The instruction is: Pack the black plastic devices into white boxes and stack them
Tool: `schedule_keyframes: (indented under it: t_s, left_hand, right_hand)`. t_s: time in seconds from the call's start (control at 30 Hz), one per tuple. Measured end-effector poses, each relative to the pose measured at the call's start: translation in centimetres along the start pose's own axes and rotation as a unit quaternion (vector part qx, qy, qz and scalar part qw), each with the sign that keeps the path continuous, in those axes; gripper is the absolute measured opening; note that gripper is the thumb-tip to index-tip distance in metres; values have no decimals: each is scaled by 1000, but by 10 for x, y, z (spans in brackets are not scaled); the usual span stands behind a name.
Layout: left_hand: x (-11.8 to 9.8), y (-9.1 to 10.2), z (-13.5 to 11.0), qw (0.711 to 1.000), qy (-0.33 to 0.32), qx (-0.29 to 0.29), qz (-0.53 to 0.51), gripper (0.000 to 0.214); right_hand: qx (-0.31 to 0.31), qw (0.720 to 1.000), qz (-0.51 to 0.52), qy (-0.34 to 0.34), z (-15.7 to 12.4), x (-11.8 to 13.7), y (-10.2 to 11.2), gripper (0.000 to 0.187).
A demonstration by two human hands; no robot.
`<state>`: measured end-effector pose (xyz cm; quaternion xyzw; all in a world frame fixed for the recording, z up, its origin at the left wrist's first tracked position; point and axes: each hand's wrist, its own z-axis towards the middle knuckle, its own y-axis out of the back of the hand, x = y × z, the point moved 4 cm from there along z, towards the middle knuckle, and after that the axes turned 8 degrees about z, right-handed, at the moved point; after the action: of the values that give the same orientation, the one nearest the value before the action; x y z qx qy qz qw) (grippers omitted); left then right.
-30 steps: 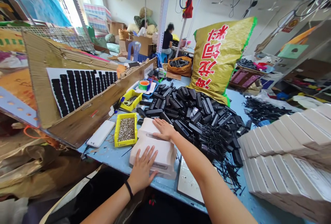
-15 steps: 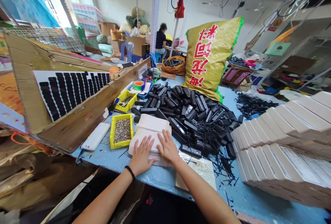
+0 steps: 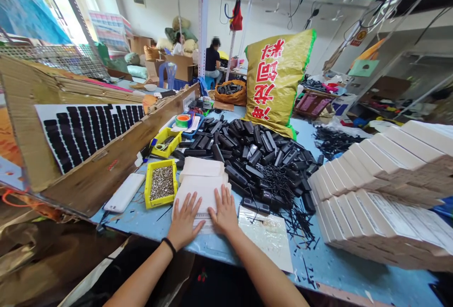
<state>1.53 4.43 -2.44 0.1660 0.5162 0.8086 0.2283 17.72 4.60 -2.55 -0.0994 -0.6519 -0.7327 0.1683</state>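
A stack of white flat cartons (image 3: 200, 185) lies on the blue table (image 3: 339, 269) close to its front edge. My left hand (image 3: 184, 219) rests flat on the near end of the stack, fingers stretched out. My right hand (image 3: 222, 211) lies flat beside it on the same stack, fingers also spread. A black band circles my left wrist. Neither hand holds anything. Just beyond the stack sits a big heap of black plastic parts (image 3: 255, 156).
A yellow tray of small metal parts (image 3: 161, 183) and a white slab (image 3: 124, 192) lie left of the stack. A clear bag (image 3: 267, 234) lies to the right. Rows of white boxes (image 3: 382, 193) fill the right side. A yellow sack (image 3: 274, 80) stands behind. People sit far back.
My right hand has drawn back from the far end of the stack to the near end, beside my left hand. The view has shifted up and to the right.
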Motion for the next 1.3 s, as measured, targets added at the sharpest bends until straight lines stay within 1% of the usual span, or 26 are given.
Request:
schedule_keyframes:
  t_s: [0.07, 0.13, 0.17, 0.23, 0.3, 0.33, 0.4, 0.5, 0.57, 0.63, 0.7, 0.77, 0.8, 0.83, 0.87, 0.9, 0.97, 1.0, 1.03, 1.1, 1.17, 1.3]
  left_hand:
    - [4, -1, 8, 1000, -8, -1, -4, 68]
    - [5, 2, 10, 1000, -14, -2, -8, 68]
    - [6, 5, 9, 1000, -16, -2, -10, 68]
    - [7, 12, 2, 1000, -16, -7, -12, 68]
    - [8, 19, -8, 1000, -9, -16, -19, 67]
    - [10, 23, -12, 999, -5, -23, -29, 65]
    - [16, 30, -19, 997, 13, -39, -64, 58]
    - [34, 42, -24, 987, 56, -75, -130, 37]
    - [54, 50, -24, 979, 104, -90, -148, 24]
    - [83, 55, -22, 968, 188, -96, -134, 22]
    - [117, 55, -19, 940, 307, -85, -121, 33]
    - [147, 47, -15, 902, 405, -47, -145, 49]
    - [158, 40, -12, 886, 431, -25, -167, 54]
    - [166, 33, -9, 877, 440, -5, -191, 55]
    - [172, 26, -5, 874, 437, 10, -210, 52]
    - [176, 20, -1, 876, 428, 18, -223, 49]
    - [179, 12, 3, 880, 411, 24, -238, 46]
    - [180, 10, 4, 881, 405, 26, -244, 47]
    - [180, 8, 4, 882, 400, 28, -248, 48]
    - [178, 8, 3, 884, 391, 32, -254, 50]
    - [174, 8, 0, 886, 386, 35, -257, 50]
    - [161, 5, -4, 886, 382, 40, -260, 52]
  right_hand:
    - [-10, 1000, 1, -2, 5, -2, -1, 67]
    - [-16, 1000, 11, 13, 8, -6, 7, 65]
    - [-23, 999, 21, 24, 10, -11, 15, 62]
    - [-52, 997, 42, 25, 16, -25, 39, 54]
    - [-89, 995, 44, -14, 27, -45, 66, 45]
    - [-93, 994, 30, -38, 35, -54, 77, 42]
    - [-68, 995, -15, -65, 52, -67, 90, 39]
    - [-17, 997, -56, -52, 75, -71, 91, 40]
    - [-11, 997, -56, -51, 83, -71, 88, 44]
    - [-19, 996, -51, -64, 84, -75, 89, 48]
    - [-46, 995, -20, -85, 77, -79, 95, 53]
    - [-75, 992, 41, -96, 63, -75, 99, 54]
    - [-82, 990, 76, -86, 52, -67, 99, 52]
    - [-77, 989, 108, -58, 41, -54, 96, 50]
    - [-61, 989, 134, -13, 28, -37, 89, 48]
    - [-37, 987, 150, 44, 14, -16, 80, 47]
    - [27, 976, 147, 155, -13, 23, 55, 48]
    - [52, 972, 133, 185, -23, 37, 41, 50]
    - [68, 971, 116, 198, -31, 46, 28, 51]
    - [73, 976, 89, 185, -39, 49, 10, 53]
    - [62, 982, 77, 161, -39, 39, 1, 54]
    - [43, 989, 60, 130, -36, 18, 4, 53]
